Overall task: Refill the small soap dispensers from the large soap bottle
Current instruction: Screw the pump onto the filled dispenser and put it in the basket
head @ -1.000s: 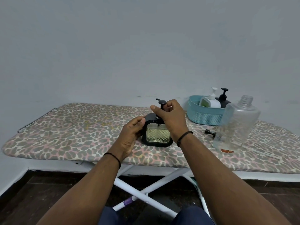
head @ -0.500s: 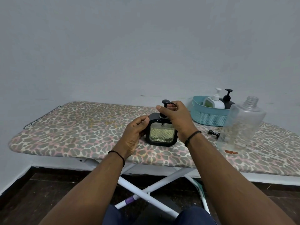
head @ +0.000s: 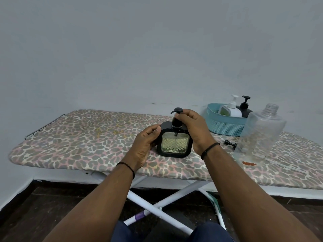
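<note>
Black square dispenser (head: 175,140) stands upright on the ironing board (head: 87,137), left hand (head: 145,145) gripping its side while right hand (head: 194,130) pinches its pump (head: 176,117).

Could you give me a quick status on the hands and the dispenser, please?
Left hand holds square black dispenser by its side. Right hand pinches pump neck. Large clear bottle uncapped, at right. Nothing blocking.

Leopard-print ironing board (head: 83,137) — teal basket (head: 220,125)
</note>
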